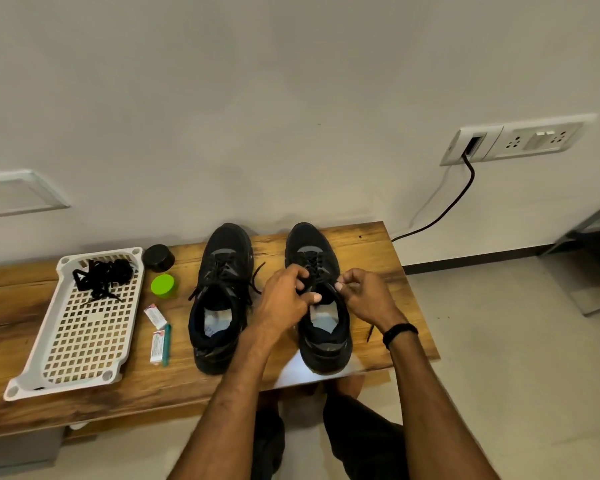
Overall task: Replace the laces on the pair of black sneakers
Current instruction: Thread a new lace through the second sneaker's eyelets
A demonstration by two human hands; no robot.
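- the right-hand sneaker (pixel 310 244) stands on the wooden bench (pixel 371 258), toe to the wall, just beside the other sneaker (pixel 224 271).
- your left hand (pixel 284 299) curls its fingers round the lace (pixel 313 264) at the tongue.
- your right hand (pixel 368 296) pinches that lace between thumb and forefinger.
- loose black laces (pixel 103 277) lie tangled in the white tray (pixel 84 344), well to the left.

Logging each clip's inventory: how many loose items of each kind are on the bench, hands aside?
Sneakers: 2
Basket: 1
Lace bundle: 1
Round containers: 2
Packets: 2
Teal tool: 1
Paper sheet: 1
Total: 10
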